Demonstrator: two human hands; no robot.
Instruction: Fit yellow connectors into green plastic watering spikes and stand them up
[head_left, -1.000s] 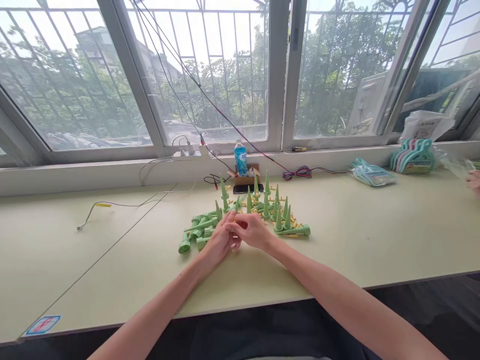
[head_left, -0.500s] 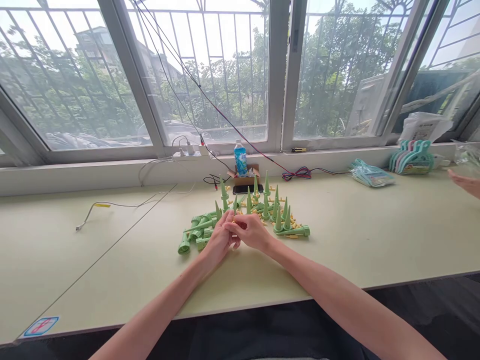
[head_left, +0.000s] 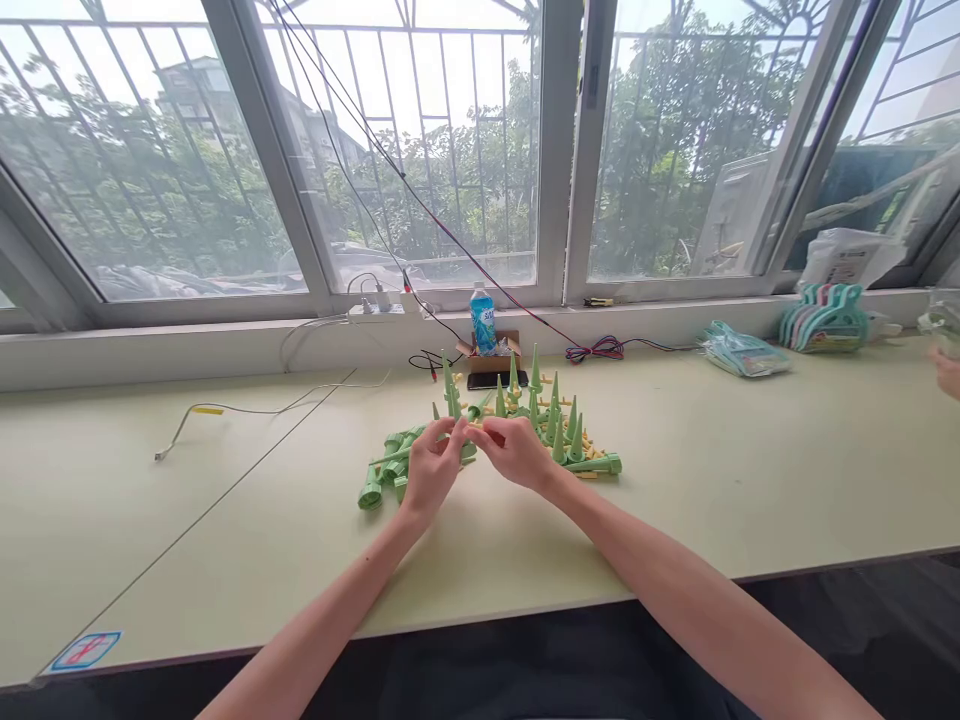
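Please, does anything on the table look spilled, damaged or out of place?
Nothing looks spilled or damaged. Slightly untidy: a thin white cable trails loosely across the pale smooth tabletop, its near end unplugged.

Pinching small yellow peg (head_left: pixel 475 426) in right hand (head_left: pixel 519 452), left hand (head_left: pixel 433 470) just beside | beyond: green plastic spikes (head_left: pixel 535 372) on counter (head_left: pixel 675 480), blue bottle (head_left: pixel 484 325)

My feed shows a pale tabletop (head_left: pixel 660 520) carrying green cones (head_left: pixel 576 440), some upright, with small yellow pieces (head_left: pixel 596 452) among them. Behind them I see a dark phone (head_left: pixel 487 381); toward the right lies a bagged teal bundle (head_left: pixel 744 352).
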